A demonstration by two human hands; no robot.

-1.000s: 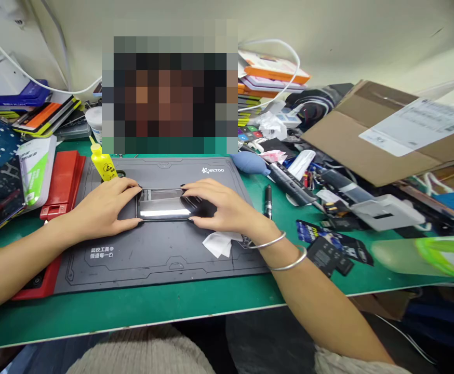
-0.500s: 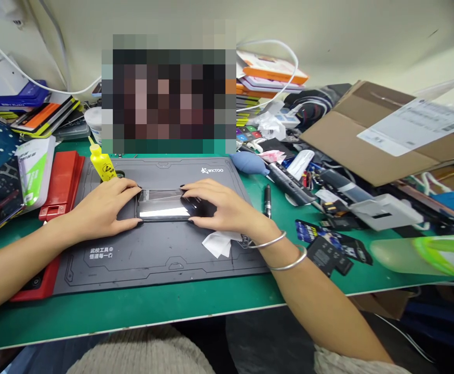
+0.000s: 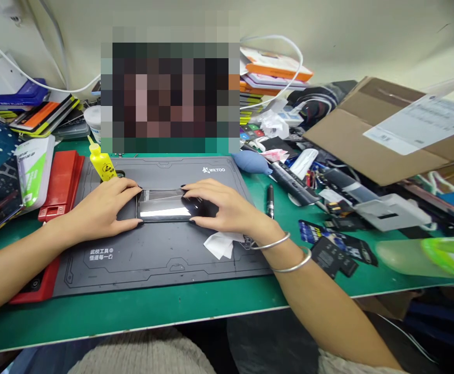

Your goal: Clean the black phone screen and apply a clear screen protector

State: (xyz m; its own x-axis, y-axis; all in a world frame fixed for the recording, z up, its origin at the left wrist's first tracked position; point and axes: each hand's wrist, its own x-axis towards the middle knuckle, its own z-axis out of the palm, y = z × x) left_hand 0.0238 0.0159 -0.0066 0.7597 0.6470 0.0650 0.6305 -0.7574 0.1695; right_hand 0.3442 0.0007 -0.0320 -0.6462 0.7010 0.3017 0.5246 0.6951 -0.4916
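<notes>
A smartphone with a glossy, reflective screen lies lengthwise across the dark grey work mat. At its left end, my left hand grips the two corners between thumb and fingers. My right hand holds the opposite end in the same way, its fingers on the far edge and its thumb on the near one. A crumpled white tissue lies just below my right hand. Behind my left hand stands a yellow dropper bottle.
A red tool borders the mat on the left. To the right are a blue air blower, a black pen-like tool, phone batteries, a green-banded container and a cardboard box. A pixelated patch covers the back middle.
Both hands keep their hold on the phone, which stays in place. Only the camera view has shifted slightly.
</notes>
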